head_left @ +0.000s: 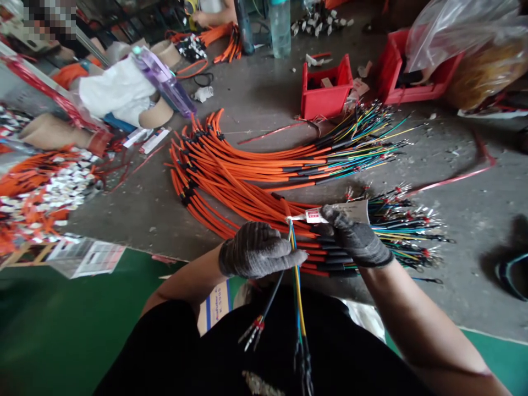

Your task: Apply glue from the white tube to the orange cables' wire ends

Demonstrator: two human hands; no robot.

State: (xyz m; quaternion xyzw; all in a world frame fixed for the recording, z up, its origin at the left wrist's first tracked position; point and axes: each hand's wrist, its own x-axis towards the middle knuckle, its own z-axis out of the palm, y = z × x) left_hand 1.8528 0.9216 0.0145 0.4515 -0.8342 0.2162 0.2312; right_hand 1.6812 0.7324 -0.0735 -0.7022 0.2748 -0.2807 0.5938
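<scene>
Orange wire harnesses (231, 170) fan out across a grey concrete floor (264, 93), and one bunch of them runs up into the person's hands. Both hands are in grey knit gloves. The left hand (258, 250) is curled nearly shut around the wires, with yellow and blue leads (297, 297) coming out past its fingertips (303, 256) and dropping down in front of the person's black shirt (165, 352). A black lead ending in crimped terminals (252, 333) hangs just beside them. The right hand (355, 236) is pinched closed on a white label (311, 216), with a grey card (350, 212) sticking up behind it. Hard to say from this angle, but it looks like those fingers have the card too. Right under the hands, the bundle has black sleeves (330, 256) on it, and its coloured ends with ring terminals (406, 225) splay out to the right over the floor. Farther up there's a red plastic bin (325, 91), a second red bin (416, 66) with a clear plastic bag (457, 33) over it, and a water bottle (280, 27). Top left, a co-worker's arm (210, 11) sits near more orange harnesses (223, 44).
</scene>
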